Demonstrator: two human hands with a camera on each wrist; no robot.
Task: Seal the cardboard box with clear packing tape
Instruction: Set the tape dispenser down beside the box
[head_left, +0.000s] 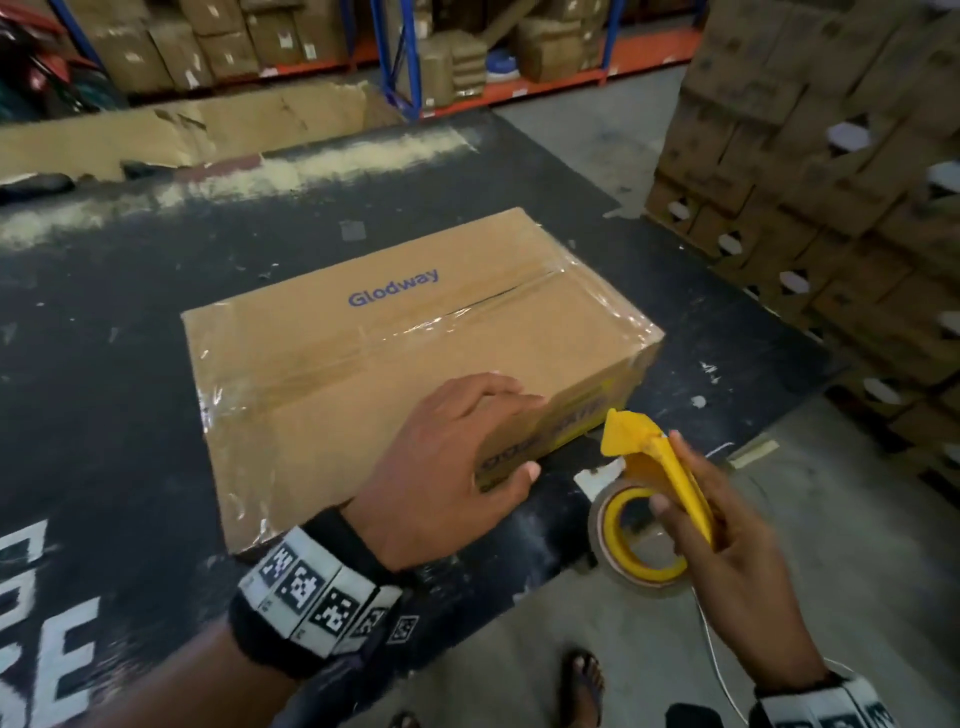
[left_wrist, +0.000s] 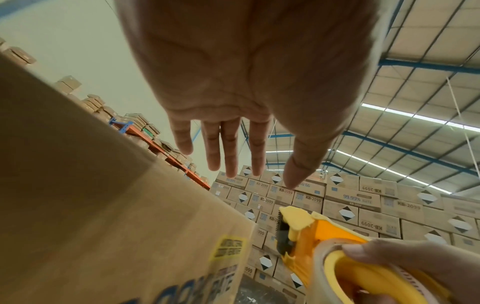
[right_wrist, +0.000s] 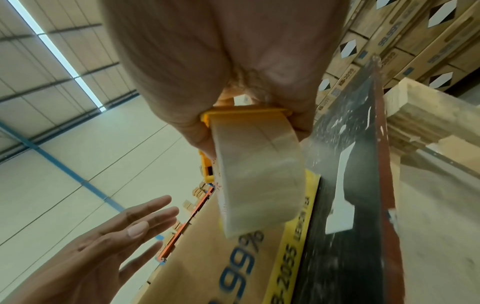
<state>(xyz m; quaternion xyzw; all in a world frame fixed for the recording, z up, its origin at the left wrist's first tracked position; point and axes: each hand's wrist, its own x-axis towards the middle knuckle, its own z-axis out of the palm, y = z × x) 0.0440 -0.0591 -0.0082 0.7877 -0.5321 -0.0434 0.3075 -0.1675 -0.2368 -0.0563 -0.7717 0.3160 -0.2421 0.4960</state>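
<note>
Hovering over the box's (head_left: 415, 364) near corner, the left hand (head_left: 447, 467) has straight, spread fingers. The right hand (head_left: 727, 535) grips the dispenser (head_left: 654, 467) just beside the box.

Dim light over my cardboard box (head_left: 415, 358), glare on its clear tape (head_left: 467, 317). Roof light strips (left_wrist: 405, 117) shine above it; my palms blur, edges bend.

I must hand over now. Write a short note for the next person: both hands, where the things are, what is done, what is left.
Left hand: open, fingers straight, over the near right corner of the box; contact unclear.
Right hand: grips the yellow tape dispenser, off the box, beside its right end.
Box: closed, on the dark table.
Done: clear tape along the top seam and both end edges.
Left: probably more strips or pressing down; check.
</note>
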